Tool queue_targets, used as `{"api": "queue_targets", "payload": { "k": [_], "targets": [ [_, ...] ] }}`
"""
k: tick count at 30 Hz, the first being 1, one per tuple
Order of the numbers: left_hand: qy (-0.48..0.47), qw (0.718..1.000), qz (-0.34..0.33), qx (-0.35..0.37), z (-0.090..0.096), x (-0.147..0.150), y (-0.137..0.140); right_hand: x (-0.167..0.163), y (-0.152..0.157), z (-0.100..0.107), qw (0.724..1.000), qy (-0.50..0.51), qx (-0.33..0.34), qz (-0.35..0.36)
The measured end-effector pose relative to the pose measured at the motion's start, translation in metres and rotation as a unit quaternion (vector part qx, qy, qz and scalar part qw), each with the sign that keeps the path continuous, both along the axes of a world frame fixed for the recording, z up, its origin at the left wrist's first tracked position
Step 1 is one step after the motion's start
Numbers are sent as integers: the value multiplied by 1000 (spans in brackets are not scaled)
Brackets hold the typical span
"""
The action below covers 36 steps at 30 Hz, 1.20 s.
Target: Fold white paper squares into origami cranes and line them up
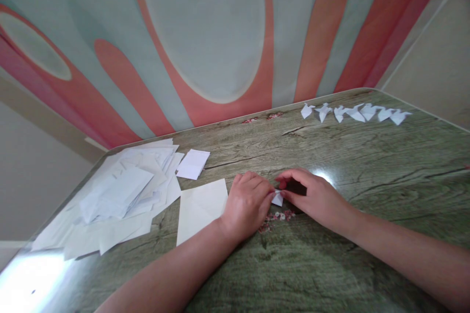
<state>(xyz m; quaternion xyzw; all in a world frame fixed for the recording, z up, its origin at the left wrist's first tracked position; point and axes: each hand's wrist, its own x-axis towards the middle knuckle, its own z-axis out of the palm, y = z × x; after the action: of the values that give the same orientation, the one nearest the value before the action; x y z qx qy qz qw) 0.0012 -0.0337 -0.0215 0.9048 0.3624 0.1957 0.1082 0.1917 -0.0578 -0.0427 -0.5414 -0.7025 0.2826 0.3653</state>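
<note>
Between my two hands, low over the wooden table, is a small piece of folded white paper (278, 198). My left hand (250, 201) rests knuckles up, its fingers closed on the paper's left side and hiding part of it. From the right, my right hand (312, 193) pinches the paper's other edge between thumb and fingertips. A square cream paper sheet (200, 208) lies flat just left of my left hand, partly covered by that hand and forearm.
A large loose pile of white paper (121, 190) covers the table's left side. Beside it lies a small stack of white paper (193, 164). Several folded paper birds (355, 113) stand in a row at the back right. A patterned wall (205, 19) rises behind the table (235, 146).
</note>
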Motion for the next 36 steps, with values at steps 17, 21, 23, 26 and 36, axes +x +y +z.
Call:
{"api": "queue_targets", "payload": {
  "k": [17, 21, 23, 26, 36],
  "targets": [
    [80, 995, -29, -57, 11, -7, 1, 9, 4, 5, 998, 43, -26, -34],
    [83, 993, -44, -67, 11, -10, 3, 10, 4, 7, 998, 2, -42, -42],
    [84, 993, -39, -67, 10, -10, 3, 8, 3, 7, 1000, -15, 1, -17],
    [81, 995, -18, -59, 7, -9, 2, 4, 1, 10, 999, -9, 34, 20],
    [7, 999, 44, -12, -3, -1, -1, -10, -15, 23, 987, 90, -111, 69]
  ]
}}
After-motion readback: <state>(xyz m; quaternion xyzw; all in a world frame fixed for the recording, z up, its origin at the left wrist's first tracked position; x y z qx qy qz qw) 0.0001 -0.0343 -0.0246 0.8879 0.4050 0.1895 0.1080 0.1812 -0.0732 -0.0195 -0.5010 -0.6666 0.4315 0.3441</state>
